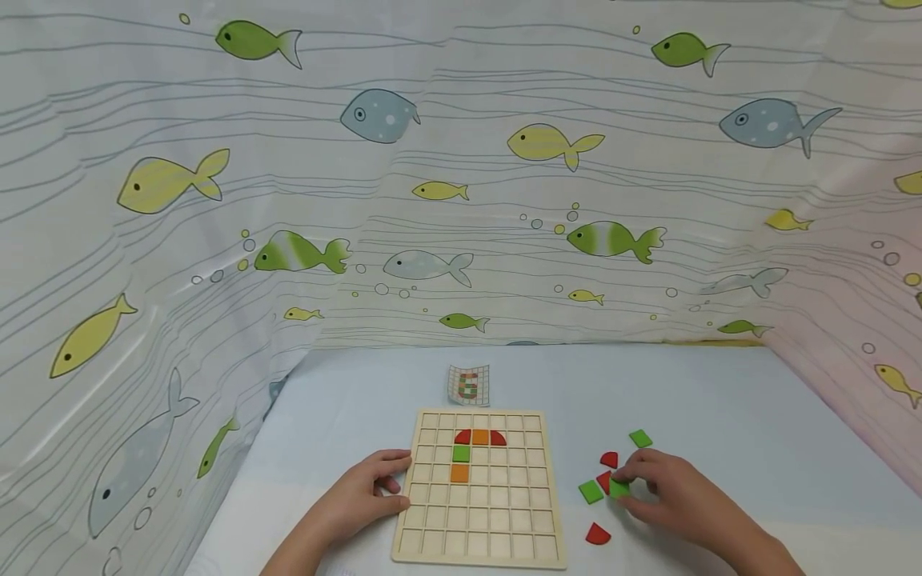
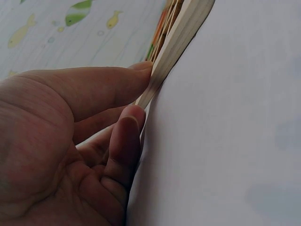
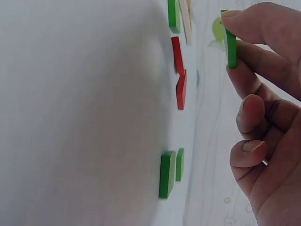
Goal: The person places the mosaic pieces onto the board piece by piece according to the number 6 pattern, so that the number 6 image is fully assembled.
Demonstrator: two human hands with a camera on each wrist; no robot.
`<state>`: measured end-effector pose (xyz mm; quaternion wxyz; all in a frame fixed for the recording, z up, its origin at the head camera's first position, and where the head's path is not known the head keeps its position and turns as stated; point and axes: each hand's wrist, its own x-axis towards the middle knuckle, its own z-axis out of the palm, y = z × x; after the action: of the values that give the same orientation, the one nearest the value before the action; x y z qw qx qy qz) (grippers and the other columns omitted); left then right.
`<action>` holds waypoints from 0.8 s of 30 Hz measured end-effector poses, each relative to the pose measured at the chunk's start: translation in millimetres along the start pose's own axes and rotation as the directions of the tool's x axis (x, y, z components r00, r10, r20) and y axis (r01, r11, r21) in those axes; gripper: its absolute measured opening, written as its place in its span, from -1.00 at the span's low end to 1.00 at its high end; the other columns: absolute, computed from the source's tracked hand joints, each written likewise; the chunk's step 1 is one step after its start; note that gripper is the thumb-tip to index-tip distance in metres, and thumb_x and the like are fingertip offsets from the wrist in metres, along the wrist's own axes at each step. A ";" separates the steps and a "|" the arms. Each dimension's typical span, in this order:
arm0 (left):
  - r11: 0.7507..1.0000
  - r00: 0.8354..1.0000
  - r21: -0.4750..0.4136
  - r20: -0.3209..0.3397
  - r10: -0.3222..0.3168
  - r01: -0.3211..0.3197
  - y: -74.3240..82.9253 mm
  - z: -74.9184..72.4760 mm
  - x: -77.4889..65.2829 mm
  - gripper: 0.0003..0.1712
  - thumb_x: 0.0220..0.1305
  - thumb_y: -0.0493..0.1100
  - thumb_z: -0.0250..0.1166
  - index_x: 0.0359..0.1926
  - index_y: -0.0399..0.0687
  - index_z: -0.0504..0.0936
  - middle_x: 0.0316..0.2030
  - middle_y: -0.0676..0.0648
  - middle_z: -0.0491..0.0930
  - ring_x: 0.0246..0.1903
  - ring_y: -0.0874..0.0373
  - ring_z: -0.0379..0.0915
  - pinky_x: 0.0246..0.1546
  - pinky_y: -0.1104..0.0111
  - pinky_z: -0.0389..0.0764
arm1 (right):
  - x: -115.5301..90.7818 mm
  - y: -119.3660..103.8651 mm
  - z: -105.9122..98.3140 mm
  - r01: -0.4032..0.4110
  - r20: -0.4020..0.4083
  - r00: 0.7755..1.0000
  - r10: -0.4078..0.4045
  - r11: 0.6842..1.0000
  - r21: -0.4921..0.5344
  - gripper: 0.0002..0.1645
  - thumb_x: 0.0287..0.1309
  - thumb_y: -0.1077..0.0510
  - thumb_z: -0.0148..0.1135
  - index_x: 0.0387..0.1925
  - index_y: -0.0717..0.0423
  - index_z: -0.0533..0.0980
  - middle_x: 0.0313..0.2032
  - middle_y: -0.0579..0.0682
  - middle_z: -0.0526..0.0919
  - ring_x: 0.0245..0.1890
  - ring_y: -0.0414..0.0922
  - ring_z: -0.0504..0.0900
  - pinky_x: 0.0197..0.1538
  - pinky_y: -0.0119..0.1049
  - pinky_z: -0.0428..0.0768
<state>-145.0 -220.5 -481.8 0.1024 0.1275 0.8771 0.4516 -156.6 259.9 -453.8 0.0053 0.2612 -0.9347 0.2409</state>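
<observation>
My left hand [image 1: 370, 492] touches the left edge of a wooden grid board [image 1: 475, 528]; in the left wrist view its thumb and a finger rest against that edge. On the board lie two red quarter-circle tiles [image 1: 498, 438], two orange squares [image 1: 459, 473] and a green square [image 1: 461, 454]. Right of the board, my right hand [image 1: 666, 492] pinches a green square tile [image 3: 230, 47] between thumb and fingers, above the table in the right wrist view. Below it in the head view, a red tile [image 1: 603, 482] is partly covered.
Loose around the right hand lie a green square [image 1: 640, 438], another green square [image 1: 591, 491], a red quarter-circle [image 1: 609, 459] and a red quarter-circle [image 1: 598, 534]. A small pattern card [image 1: 455, 388] lies behind the board. Fish-printed sheets [image 1: 475, 232] hang around the table.
</observation>
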 end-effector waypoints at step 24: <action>0.999 1.000 -0.033 0.021 -0.018 0.019 3.9 -1.5 -1.1 -0.24 0.13 -0.06 0.49 0.31 -0.25 0.48 0.32 -0.02 0.36 -0.17 0.17 0.43 -0.26 0.42 0.48 | 60.9 -49.1 16.3 0.139 0.104 0.985 -0.141 0.990 0.021 -0.74 0.09 0.02 0.47 -0.15 -0.10 0.72 -0.25 -0.36 0.53 -0.32 -0.32 0.51 -0.31 -0.41 0.53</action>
<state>-143.9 -219.8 -477.7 0.1177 0.1222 0.8696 0.4636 -183.3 186.2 -438.0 -0.0289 0.3387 -0.9113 0.2324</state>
